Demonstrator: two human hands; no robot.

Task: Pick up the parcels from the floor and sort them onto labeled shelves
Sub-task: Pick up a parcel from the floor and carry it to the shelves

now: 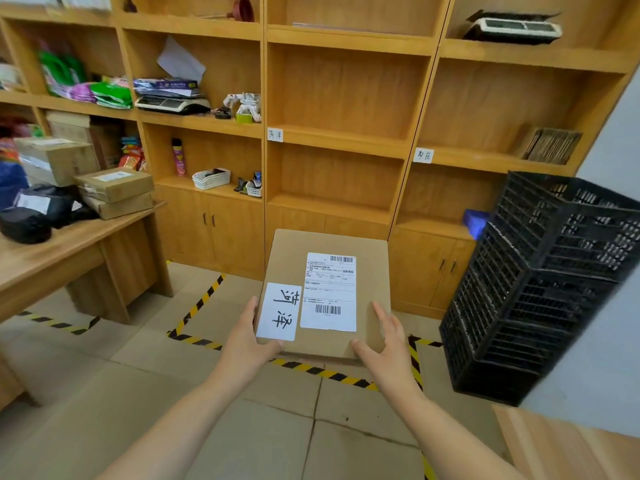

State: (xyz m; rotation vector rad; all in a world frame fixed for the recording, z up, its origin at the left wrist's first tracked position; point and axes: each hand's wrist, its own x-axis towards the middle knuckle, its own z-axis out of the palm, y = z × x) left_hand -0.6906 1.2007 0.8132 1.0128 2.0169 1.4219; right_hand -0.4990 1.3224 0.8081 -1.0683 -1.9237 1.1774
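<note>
A flat brown cardboard parcel (pixel 325 247) is held out in front of me, above the floor. It carries a white shipping label with barcodes and a white handwritten name tag. My left hand (pixel 247 336) grips its near left corner, thumb on top. My right hand (pixel 388 344) grips the near right corner, fingers along the side. Straight ahead stands a wooden shelf unit (pixel 339 147) with bare compartments. One small paper label (pixel 275 135) hangs on a shelf edge in the middle, and another paper label (pixel 423 155) hangs further right.
A wooden table (pixel 52 251) at left holds cardboard boxes (pixel 116 192) and black bagged parcels (pixel 38 213). Stacked black plastic crates (pixel 540 289) stand at right. Yellow-black tape (pixel 322 370) marks a square on the tiled floor below the parcel.
</note>
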